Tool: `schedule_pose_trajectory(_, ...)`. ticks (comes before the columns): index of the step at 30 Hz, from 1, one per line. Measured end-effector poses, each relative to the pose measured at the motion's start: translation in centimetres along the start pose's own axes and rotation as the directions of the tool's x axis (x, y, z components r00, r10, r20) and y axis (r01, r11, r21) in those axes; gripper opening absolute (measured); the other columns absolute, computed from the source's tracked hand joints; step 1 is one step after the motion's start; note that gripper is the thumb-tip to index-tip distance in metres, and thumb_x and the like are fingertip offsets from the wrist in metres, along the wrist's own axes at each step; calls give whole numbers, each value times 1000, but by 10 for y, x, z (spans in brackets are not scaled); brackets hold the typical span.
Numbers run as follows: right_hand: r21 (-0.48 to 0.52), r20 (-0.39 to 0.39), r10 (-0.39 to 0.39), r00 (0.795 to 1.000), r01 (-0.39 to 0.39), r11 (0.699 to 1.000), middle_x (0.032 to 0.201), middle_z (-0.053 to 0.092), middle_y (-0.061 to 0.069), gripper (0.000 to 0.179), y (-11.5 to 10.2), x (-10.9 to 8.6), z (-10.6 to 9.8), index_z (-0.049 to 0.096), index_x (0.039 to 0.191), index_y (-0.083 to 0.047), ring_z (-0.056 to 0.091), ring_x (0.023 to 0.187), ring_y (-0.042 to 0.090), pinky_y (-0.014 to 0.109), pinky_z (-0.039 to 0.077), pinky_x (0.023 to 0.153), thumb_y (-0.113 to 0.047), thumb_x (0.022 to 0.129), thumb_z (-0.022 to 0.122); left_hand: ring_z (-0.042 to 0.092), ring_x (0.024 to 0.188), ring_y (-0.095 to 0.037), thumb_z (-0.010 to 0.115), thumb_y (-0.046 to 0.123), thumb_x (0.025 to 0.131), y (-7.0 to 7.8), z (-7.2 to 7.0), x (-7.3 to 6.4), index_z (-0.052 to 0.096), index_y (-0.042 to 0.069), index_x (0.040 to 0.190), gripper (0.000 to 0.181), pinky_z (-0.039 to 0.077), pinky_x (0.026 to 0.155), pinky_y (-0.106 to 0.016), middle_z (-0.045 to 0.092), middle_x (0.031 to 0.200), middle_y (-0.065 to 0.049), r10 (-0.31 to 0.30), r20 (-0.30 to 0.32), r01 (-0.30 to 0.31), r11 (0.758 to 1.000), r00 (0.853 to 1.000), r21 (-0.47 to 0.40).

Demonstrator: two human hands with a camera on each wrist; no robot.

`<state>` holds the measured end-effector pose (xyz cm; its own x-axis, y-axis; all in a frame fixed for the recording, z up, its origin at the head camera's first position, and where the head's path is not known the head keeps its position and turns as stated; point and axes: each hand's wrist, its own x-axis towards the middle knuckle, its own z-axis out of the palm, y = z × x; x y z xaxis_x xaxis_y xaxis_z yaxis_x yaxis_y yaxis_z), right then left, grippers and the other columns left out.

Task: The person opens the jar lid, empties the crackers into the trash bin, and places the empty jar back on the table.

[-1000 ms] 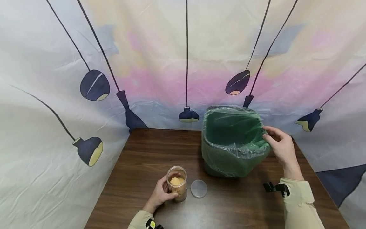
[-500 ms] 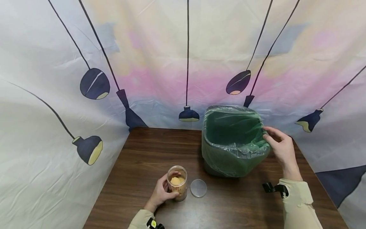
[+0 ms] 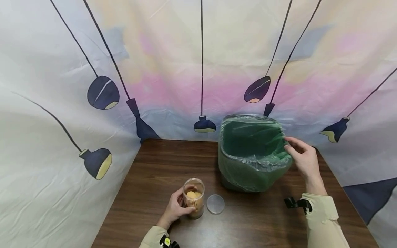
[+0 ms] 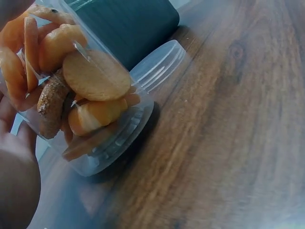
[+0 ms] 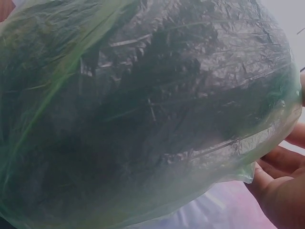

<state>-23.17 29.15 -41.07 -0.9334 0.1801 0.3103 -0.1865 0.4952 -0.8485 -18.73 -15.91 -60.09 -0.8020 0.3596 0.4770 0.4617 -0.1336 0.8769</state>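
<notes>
My left hand (image 3: 175, 210) grips a clear plastic jar (image 3: 199, 207) around its side. The jar is uncovered at the top, and biscuits (image 4: 96, 75) of several shapes, round and curved ones among them, show through its wall. A round clear lid (image 3: 215, 204) lies on the table just right of the jar. At the right rim of a dark bin, my right hand (image 3: 307, 163) pinches the edge of the green plastic bag (image 3: 245, 172) that lines it. The bag is folded over the rim, and its thin film fills most of the right wrist view.
The bin (image 4: 136, 28) stands toward the back right of the brown wooden table (image 3: 173, 158), beyond the lid. Behind and beside the table hangs a cloth (image 3: 167, 86) printed with dark lamps.
The jar's rim has shifted slightly to the right in my left hand. My right hand, the bin and the lid look the same.
</notes>
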Motion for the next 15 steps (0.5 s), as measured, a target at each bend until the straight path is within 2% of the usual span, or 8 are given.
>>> schedule_pose_trajectory(5, -3, -4, 3, 1000, -3, 1000, 124, 58, -14, 40, 1, 0, 0, 62, 132, -12, 48, 106, -10, 8, 42, 78, -28, 96, 62, 57, 119, -15, 79, -15, 65, 2, -2, 6, 47, -12, 131, 73, 43, 101, -20, 55, 123, -34, -11, 9, 11, 1000, 1000, 28)
schedule_pose_trajectory(10, -13, -1, 12, 1000, -12, 1000, 129, 59, -6, 40, 1, -1, 0, 62, 132, -14, 47, 108, -10, 9, 42, 79, -30, 96, 62, 58, 118, -14, 80, -13, 66, 8, -4, 13, 49, -8, 132, 74, 44, 99, -20, 57, 123, -31, 19, 0, -19, 999, 1000, 35)
schedule_pose_trajectory(15, -18, 5, 15, 1000, -15, 1000, 133, 59, -2, 40, 1, 0, 0, 61, 133, -16, 47, 110, -10, 9, 42, 80, -31, 96, 61, 60, 116, -17, 78, -15, 66, 14, -5, 21, 48, -11, 131, 72, 46, 98, -21, 57, 120, -34, 50, -6, -50, 999, 999, 17)
